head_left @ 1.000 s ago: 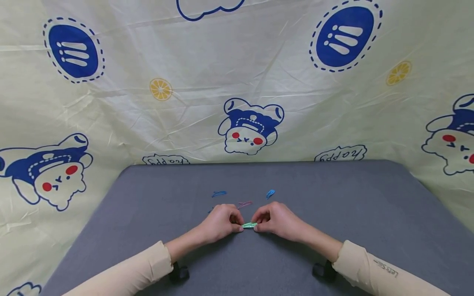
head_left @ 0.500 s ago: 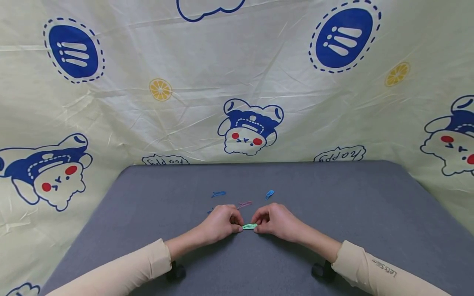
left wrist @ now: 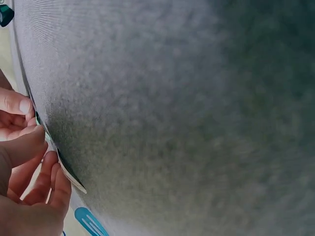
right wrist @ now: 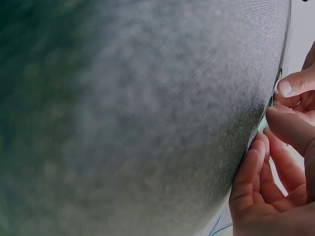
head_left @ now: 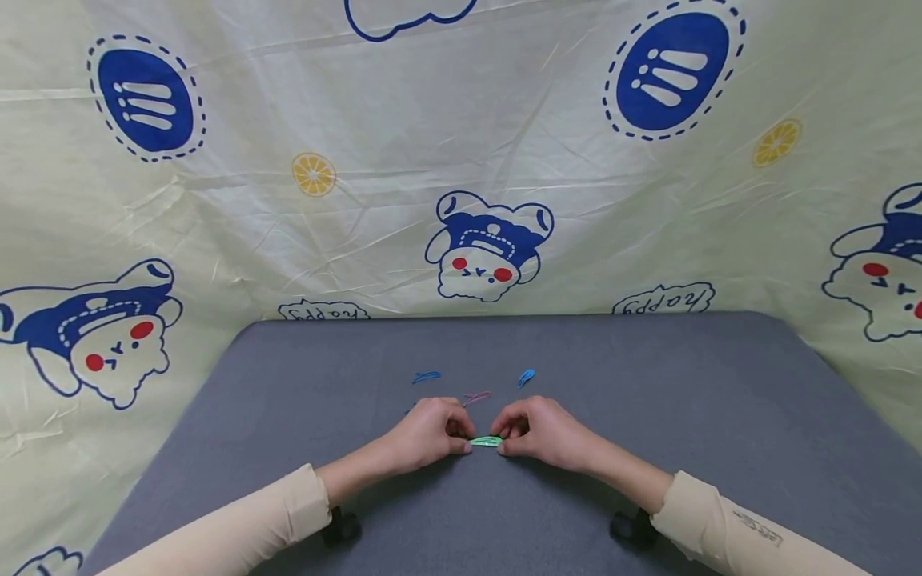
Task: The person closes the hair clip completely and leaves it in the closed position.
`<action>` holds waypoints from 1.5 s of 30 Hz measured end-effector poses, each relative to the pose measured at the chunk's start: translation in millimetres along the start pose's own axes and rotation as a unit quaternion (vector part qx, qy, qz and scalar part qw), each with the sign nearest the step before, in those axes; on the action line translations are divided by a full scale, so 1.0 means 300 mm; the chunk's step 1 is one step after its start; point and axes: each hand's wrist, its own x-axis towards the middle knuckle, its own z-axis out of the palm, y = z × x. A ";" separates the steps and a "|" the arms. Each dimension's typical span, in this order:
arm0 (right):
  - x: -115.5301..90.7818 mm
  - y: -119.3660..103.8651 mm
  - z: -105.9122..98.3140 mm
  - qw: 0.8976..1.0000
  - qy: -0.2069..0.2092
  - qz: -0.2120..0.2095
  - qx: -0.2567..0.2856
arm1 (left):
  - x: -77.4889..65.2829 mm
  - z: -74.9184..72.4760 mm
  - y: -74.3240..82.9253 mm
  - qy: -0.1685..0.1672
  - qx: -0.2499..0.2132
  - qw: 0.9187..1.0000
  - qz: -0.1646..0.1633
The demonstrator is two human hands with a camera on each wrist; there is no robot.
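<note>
A green snap hair clip (head_left: 486, 442) lies crosswise between the two hands, close over the grey table in the head view. My left hand (head_left: 430, 432) pinches its left end between thumb and fingers. At the opposite end my right hand (head_left: 545, 433) grips it the same way. Both wrist views show the fingertips of the two hands close together, with only a thin strip of the green clip (right wrist: 261, 127) showing between them. Just beyond the hands is a pink hair clip (head_left: 476, 397).
Two blue hair clips lie farther back, a left one (head_left: 426, 377) and a right one (head_left: 527, 378). Another dark blue clip (head_left: 410, 410) is mostly hidden behind the left hand. The grey table (head_left: 648, 384) ends at a printed curtain (head_left: 389, 240).
Both hands keep hold of the green hair clip, with only a very slight shift. The other clips lie where they were.
</note>
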 end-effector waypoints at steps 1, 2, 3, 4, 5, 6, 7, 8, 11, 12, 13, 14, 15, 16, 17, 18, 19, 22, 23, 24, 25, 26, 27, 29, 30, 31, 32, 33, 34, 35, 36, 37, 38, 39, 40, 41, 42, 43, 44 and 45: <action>-0.001 0.000 -0.003 1.000 -0.001 0.001 0.001 | -0.001 -0.001 -0.002 -0.001 -0.004 1.000 0.001; -0.003 -0.001 -0.005 1.000 -0.003 0.002 0.004 | -0.002 -0.003 -0.003 -0.002 -0.007 1.000 0.002; -0.005 -0.001 -0.007 1.000 -0.004 0.002 0.006 | -0.004 -0.004 -0.005 -0.002 -0.011 1.000 0.002; -0.007 -0.001 -0.009 1.000 -0.006 0.003 0.009 | -0.006 -0.006 -0.006 -0.002 -0.014 1.000 0.003; -0.008 -0.002 -0.010 1.000 -0.007 0.002 0.010 | -0.008 -0.009 -0.006 -0.002 -0.019 1.000 0.002; -0.010 -0.003 -0.011 1.000 -0.008 0.002 0.009 | -0.010 -0.012 -0.006 -0.003 -0.024 1.000 0.002; -0.012 -0.004 -0.012 1.000 -0.009 0.000 0.010 | -0.013 -0.015 -0.006 -0.003 -0.027 1.000 0.000; -0.015 -0.006 -0.012 1.000 -0.010 -0.002 0.010 | -0.015 -0.020 -0.004 -0.001 -0.030 1.000 -0.001; -0.024 -0.009 -0.012 1.000 -0.010 -0.007 0.006 | -0.020 -0.042 0.000 0.011 -0.028 1.000 -0.003; -0.027 -0.011 -0.011 1.000 -0.009 -0.009 0.005 | -0.021 -0.051 0.001 0.016 -0.025 1.000 -0.004; -0.031 -0.011 -0.011 1.000 -0.008 -0.012 0.002 | -0.022 -0.061 0.003 0.021 -0.021 1.000 -0.005; -0.036 -0.013 -0.011 1.000 -0.005 -0.015 -0.001 | -0.023 -0.071 0.004 0.026 -0.020 0.999 -0.007; -0.040 -0.014 -0.011 1.000 -0.003 -0.017 -0.002 | -0.024 -0.082 0.006 0.031 -0.019 0.999 -0.008; -0.045 -0.015 -0.010 1.000 0.001 -0.019 -0.004 | -0.024 -0.091 0.008 0.034 -0.018 0.999 -0.007; -0.049 -0.016 -0.011 1.000 0.004 -0.019 -0.005 | -0.026 -0.100 0.010 0.036 -0.019 0.999 -0.008; -0.054 -0.018 -0.011 1.000 0.006 -0.018 -0.005 | -0.027 -0.107 0.010 0.038 -0.020 0.999 -0.008; -0.058 -0.019 -0.013 1.000 0.007 -0.016 -0.005 | -0.028 -0.114 0.011 0.041 -0.021 0.999 -0.009; -0.071 -0.023 -0.022 1.000 0.014 -0.008 -0.007 | -0.031 -0.125 0.010 0.053 -0.022 0.998 -0.004; -0.074 -0.023 -0.027 1.000 0.017 -0.007 -0.009 | -0.031 -0.127 0.008 0.059 -0.020 0.998 -0.003; -0.078 -0.024 -0.033 1.000 0.020 -0.006 -0.012 | -0.030 -0.128 0.007 0.065 -0.017 0.998 -0.002; -0.080 -0.024 -0.040 1.000 0.022 -0.005 -0.016 | -0.029 -0.129 0.006 0.071 -0.014 0.997 -0.001; -0.082 -0.024 -0.046 0.999 0.025 -0.004 -0.019 | -0.026 -0.129 0.005 0.077 -0.010 0.997 -0.001; -0.084 -0.024 -0.053 0.999 0.027 -0.003 -0.023 | -0.022 -0.129 0.004 0.083 -0.007 0.997 -0.002; -0.085 -0.024 -0.067 0.999 0.030 -0.002 -0.026 | -0.013 -0.129 0.004 0.093 -0.002 0.996 -0.011; -0.085 -0.025 -0.073 0.999 0.031 -0.002 -0.026 | -0.007 -0.128 0.006 0.097 -0.001 0.995 -0.015; -0.085 -0.025 -0.081 0.999 0.033 -0.003 -0.027 | 0.001 -0.126 0.006 0.099 -0.001 0.995 -0.019; -0.085 -0.026 -0.088 0.999 0.035 -0.005 -0.028 | 0.009 -0.125 0.008 0.099 -0.002 0.995 -0.025; -0.085 -0.027 -0.094 0.999 0.038 -0.008 -0.030 | 0.018 -0.122 0.009 0.098 -0.004 0.995 -0.028; -0.084 -0.028 -0.101 0.999 0.042 -0.008 -0.032 | 0.026 -0.119 0.010 0.096 -0.006 0.995 -0.033; -0.083 -0.029 -0.107 0.998 0.046 -0.009 -0.035 | 0.035 -0.116 0.011 0.094 -0.008 0.995 -0.035; -0.082 -0.030 -0.113 0.998 0.049 -0.010 -0.038 | 0.045 -0.113 0.012 0.092 -0.010 0.995 -0.036; -0.080 -0.030 -0.120 0.998 0.053 -0.010 -0.042 | 0.054 -0.110 0.012 0.090 -0.012 0.995 -0.037; -0.079 -0.031 -0.126 0.997 0.057 -0.008 -0.044 | 0.063 -0.107 0.013 0.090 -0.015 0.995 -0.037; -0.077 -0.033 -0.133 0.997 0.060 -0.007 -0.046 | 0.073 -0.104 0.014 0.089 -0.017 0.995 -0.035; -0.076 -0.034 -0.139 0.997 0.064 -0.005 -0.048 | 0.083 -0.102 0.015 0.089 -0.017 0.995 -0.034; -0.074 -0.035 -0.146 0.996 0.066 -0.005 -0.051 | 0.094 -0.100 0.016 0.089 -0.018 0.995 -0.033; -0.072 -0.036 -0.152 0.996 0.070 -0.003 -0.052 | 0.105 -0.098 0.018 0.088 -0.019 0.995 -0.031; -0.069 -0.037 -0.158 0.996 0.073 -0.003 -0.055 | 0.115 -0.097 0.019 0.086 -0.020 0.996 -0.032; -0.068 -0.039 -0.165 0.996 0.075 -0.004 -0.057 | 0.126 -0.096 0.020 0.084 -0.019 0.996 -0.031; -0.065 -0.039 -0.171 0.995 0.077 -0.005 -0.063 | 0.137 -0.095 0.022 0.081 -0.020 0.996 -0.033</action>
